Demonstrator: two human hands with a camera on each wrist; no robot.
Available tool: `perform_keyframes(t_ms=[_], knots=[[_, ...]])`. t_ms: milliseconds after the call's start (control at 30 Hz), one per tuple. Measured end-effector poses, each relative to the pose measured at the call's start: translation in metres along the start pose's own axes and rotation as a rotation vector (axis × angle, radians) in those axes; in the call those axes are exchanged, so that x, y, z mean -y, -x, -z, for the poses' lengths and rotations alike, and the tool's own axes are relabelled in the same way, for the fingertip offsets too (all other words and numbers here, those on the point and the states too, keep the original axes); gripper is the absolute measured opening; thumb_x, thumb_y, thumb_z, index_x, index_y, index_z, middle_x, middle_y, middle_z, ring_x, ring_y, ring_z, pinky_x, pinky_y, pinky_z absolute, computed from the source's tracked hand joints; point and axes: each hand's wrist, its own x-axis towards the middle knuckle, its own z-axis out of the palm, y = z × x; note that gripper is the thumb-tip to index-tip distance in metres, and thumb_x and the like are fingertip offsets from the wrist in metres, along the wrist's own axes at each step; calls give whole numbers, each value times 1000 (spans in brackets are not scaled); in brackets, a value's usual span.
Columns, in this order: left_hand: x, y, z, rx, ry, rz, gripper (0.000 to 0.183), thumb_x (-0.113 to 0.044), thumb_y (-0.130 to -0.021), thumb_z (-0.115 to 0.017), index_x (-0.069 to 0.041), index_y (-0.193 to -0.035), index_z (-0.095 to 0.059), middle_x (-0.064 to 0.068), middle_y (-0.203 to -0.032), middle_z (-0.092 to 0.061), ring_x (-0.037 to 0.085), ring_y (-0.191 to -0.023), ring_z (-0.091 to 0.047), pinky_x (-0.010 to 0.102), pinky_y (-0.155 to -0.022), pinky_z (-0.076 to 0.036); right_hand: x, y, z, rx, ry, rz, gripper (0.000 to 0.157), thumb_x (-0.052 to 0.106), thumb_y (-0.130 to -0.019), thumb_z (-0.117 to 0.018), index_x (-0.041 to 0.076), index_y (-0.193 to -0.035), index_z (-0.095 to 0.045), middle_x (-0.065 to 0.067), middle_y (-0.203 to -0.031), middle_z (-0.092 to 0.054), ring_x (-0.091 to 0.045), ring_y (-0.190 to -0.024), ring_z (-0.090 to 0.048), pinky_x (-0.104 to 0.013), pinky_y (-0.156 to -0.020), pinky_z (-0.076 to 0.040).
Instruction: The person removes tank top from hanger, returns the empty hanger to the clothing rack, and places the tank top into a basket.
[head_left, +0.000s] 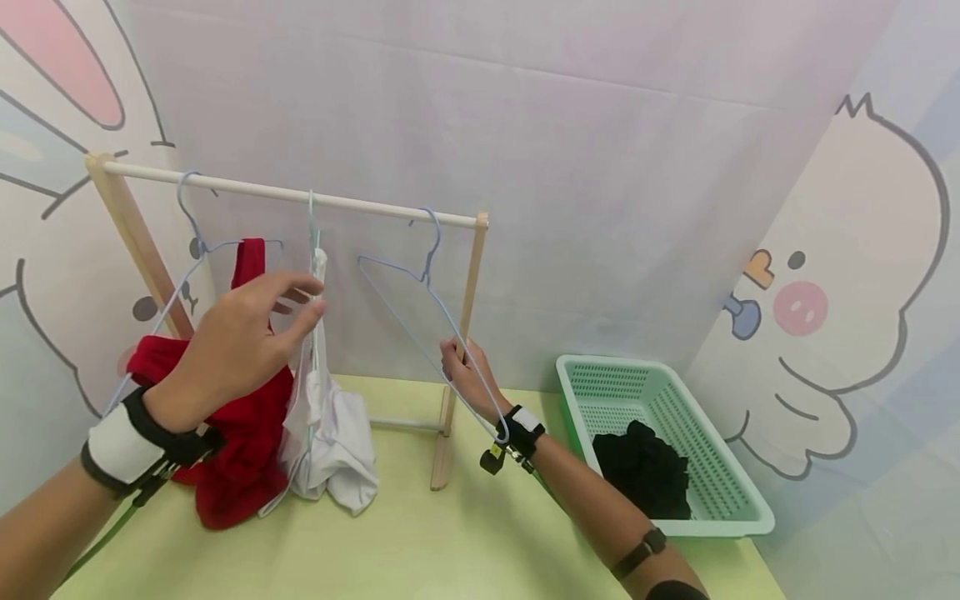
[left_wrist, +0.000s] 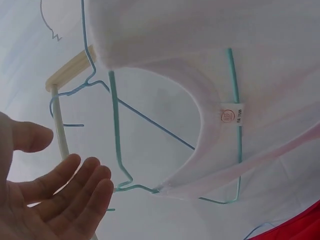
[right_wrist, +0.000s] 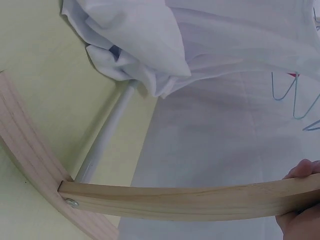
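Observation:
My right hand (head_left: 472, 379) grips the right wooden post (head_left: 472, 287) of a small clothes rack; in the right wrist view its fingers wrap the post (right_wrist: 200, 201). My left hand (head_left: 240, 342) is raised with fingers loosely bent beside a white garment (head_left: 341, 442). Nothing lies between thumb and fingers in the left wrist view. The white garment hangs on a light green hanger (left_wrist: 117, 125), its neck label (left_wrist: 231, 115) showing. Behind the left hand, a red garment (head_left: 243, 458) hangs from a blue hanger (head_left: 197, 229). A bare blue hanger (head_left: 428, 271) hangs near the right post.
A white rail (head_left: 255, 190) runs across the rack's top, with a lower bar (head_left: 405, 424) near the yellow table (head_left: 420, 550). At right stands a light green basket (head_left: 720, 454) holding black cloth (head_left: 643, 471). A pale curtain wall (head_left: 600, 208) rises close behind.

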Motion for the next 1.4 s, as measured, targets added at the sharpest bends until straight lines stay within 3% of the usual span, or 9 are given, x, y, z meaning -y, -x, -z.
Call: perform_keyframes(t_ms=[167,300,400,500,600,700,1033,1233,1400], knots=[[7,-3,-2,-70,-19,58,31,-21,-94,-64,-3,-119,-63,13,-107,-69,28,-89,-67,48,-69,-56,1,1,-1,1,52,11,29,6,-105,-39,-16,-86,-40,-31,-70,-40,-19,-58,-40,-23,-56,-38],[11,-6,-3,-54,-44,103,35,-28,-95,-62,-3,-119,-63,16,-106,-69,31,-85,-68,50,-67,-56,18,4,-4,16,54,25,29,1,-105,-36,-21,-85,-37,-37,-69,-36,-21,-57,-36,-23,-55,-33],[13,-9,-4,16,-101,151,42,-37,-95,-60,-5,-122,-62,16,-107,-70,31,-78,-67,46,-57,-56,34,7,-6,19,41,50,26,-7,-103,-34,-23,-82,-33,-39,-65,-31,-22,-54,-31,-25,-54,-28],[14,-13,-5,108,-194,200,53,-51,-95,-55,-7,-125,-61,11,-86,-70,26,-60,-59,36,-43,-46,44,9,-7,21,40,76,24,-12,-101,-33,-23,-80,-31,-39,-63,-28,-22,-53,-29,-27,-54,-26],[13,-16,-5,191,-280,223,65,-61,-93,-49,-6,-127,-59,5,-62,-56,21,-47,-45,31,-38,-36,42,8,-7,24,35,80,25,-11,-101,-34,-23,-80,-31,-39,-63,-29,-22,-53,-29,-28,-54,-27],[12,-18,-6,240,-321,222,71,-64,-92,-48,-3,-126,-58,3,-55,-47,20,-42,-39,30,-37,-35,32,6,-6,23,28,65,28,-7,-103,-35,-24,-81,-33,-38,-64,-31,-22,-53,-31,-26,-53,-28],[14,-22,-12,282,-328,187,60,-48,-92,-60,6,-118,-57,5,-59,-53,18,-42,-41,28,-37,-37,9,3,-2,4,45,30,29,3,-105,-38,-18,-85,-37,-38,-70,-37,-20,-57,-37,-22,-55,-34],[18,-20,-13,282,-248,176,45,-35,-91,-66,4,-110,-56,6,-64,-57,16,-43,-42,26,-38,-40,31,7,-6,-8,47,34,27,-6,-103,-37,-24,-82,-34,-38,-64,-32,-23,-54,-32,-23,-52,-29],[21,-19,-13,285,-148,193,40,-30,-91,-67,2,-112,-56,9,-71,-63,15,-42,-44,26,-39,-42,10,3,-4,-29,60,45,29,-2,-103,-39,-18,-80,-36,-29,-62,-34,-19,-54,-32,-23,-52,-28]])
